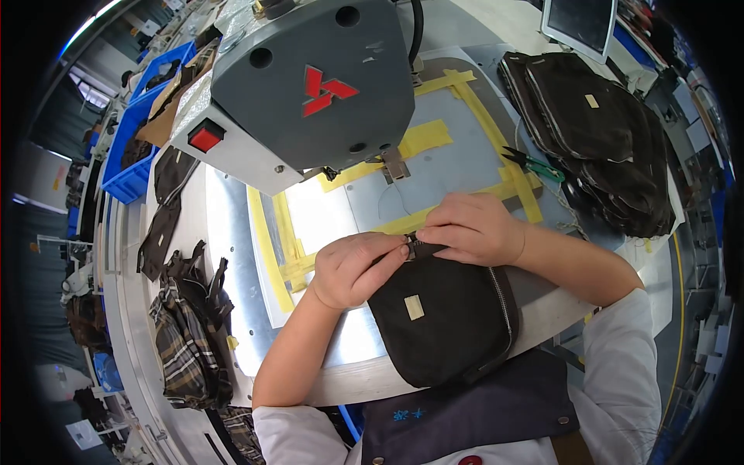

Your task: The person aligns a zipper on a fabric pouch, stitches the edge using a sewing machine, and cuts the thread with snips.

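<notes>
A dark fabric pouch [453,318] with a zipper down its right side and a small pale label lies at the table's front edge, partly over it. At its top edge, my left hand [353,267] pinches the metal piece and fabric between thumb and fingers. Just to the right, my right hand [473,231] holds the same top edge with its fingers pressed together. Both hands are close together, below the sewing machine head [318,85]. The fingers partly hide the metal piece.
Yellow tape [496,136] frames the machine's work plate. Green-handled snips [535,165] lie right, beside stacked dark pouches [593,132]. Plaid fabric pieces [186,341] and dark strips [167,209] lie left. Blue bins [128,174] stand back left; a screen [581,23] is at back right.
</notes>
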Action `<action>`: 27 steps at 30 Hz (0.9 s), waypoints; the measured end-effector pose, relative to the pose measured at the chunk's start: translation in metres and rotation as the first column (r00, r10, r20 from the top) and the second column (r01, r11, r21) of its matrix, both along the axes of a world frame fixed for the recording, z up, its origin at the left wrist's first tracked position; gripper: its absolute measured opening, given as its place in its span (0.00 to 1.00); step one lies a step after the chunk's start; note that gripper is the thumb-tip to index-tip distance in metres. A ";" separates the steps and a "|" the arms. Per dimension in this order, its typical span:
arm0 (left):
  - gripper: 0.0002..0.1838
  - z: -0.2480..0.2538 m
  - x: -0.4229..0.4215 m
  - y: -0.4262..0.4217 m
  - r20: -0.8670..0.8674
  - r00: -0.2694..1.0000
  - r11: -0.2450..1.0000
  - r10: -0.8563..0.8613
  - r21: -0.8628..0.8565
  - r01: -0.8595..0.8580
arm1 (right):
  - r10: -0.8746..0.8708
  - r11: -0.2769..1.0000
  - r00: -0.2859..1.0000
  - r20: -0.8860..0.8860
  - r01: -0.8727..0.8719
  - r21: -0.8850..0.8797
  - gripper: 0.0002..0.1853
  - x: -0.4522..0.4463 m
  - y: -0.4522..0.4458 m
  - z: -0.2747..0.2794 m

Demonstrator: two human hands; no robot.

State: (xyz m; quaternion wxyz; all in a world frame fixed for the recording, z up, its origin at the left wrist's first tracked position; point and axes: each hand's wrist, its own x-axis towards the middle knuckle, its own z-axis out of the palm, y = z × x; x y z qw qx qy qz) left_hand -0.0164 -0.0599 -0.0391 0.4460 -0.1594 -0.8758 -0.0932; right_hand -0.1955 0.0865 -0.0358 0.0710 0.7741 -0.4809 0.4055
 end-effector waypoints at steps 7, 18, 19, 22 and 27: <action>0.07 -0.009 -0.014 -0.001 0.478 0.872 0.660 0.104 0.623 -0.420 | -0.334 0.825 0.818 0.469 0.012 0.565 0.12 -0.004 -0.021 -0.005; 0.10 -0.004 -0.042 -0.022 0.730 0.684 0.443 -0.009 0.616 -0.652 | -0.552 0.709 0.731 0.401 0.160 0.686 0.12 -0.020 -0.051 -0.009; 0.10 -0.003 -0.042 -0.021 0.734 0.679 0.452 0.023 0.598 -0.662 | -0.553 0.710 0.728 0.405 0.156 0.687 0.10 -0.020 -0.053 -0.010; 0.10 -0.005 -0.045 -0.021 0.723 0.676 0.533 0.146 0.518 -0.669 | -0.550 0.713 0.746 0.375 0.186 0.676 0.08 -0.022 -0.057 -0.013; 0.09 -0.002 -0.051 -0.027 0.785 0.606 0.531 0.127 0.463 -0.710 | -0.549 0.681 0.812 0.198 0.296 0.670 0.11 -0.027 -0.065 -0.012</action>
